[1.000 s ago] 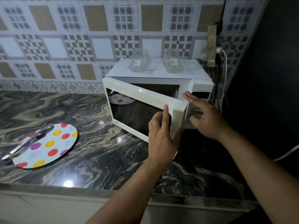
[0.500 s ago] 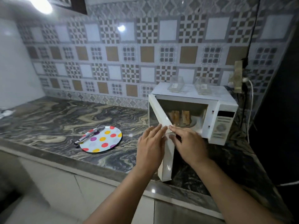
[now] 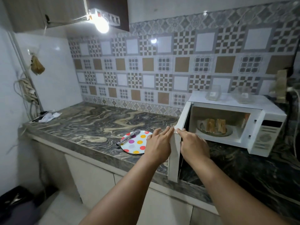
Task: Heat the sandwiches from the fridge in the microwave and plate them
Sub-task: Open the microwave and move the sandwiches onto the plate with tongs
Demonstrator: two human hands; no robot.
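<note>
The step in hand is getting the heated food out: the microwave (image 3: 233,120) stands at the right end of the counter (image 3: 90,127) against the tiled wall, and its door (image 3: 176,150) is swung wide, edge-on to the camera and reaching out over the front edge of the counter. Inside, two sandwiches (image 3: 215,125) stand upright on a plate (image 3: 215,132) in the middle of the cavity, untouched.

The left hand (image 3: 158,146) lies flat along the outer face of the door, fingers straight and together, fingertips at the door's top corner. The right hand (image 3: 192,146) is on the inner side of the same edge, its fingers extended toward that corner; it appears to rest on the door rather than clench it, though the thumb is hidden. Neither hand holds anything; both forearms reach forward from the lower frame, roughly parallel.

Judging from this, the next move calls for letting go of the door and reaching the right hand into the cavity for the inner plate, which may be hot. The spotted plate (image 3: 138,142), with tongs (image 3: 128,137) lying across its left rim, waits just left of the door near the front edge.
</note>
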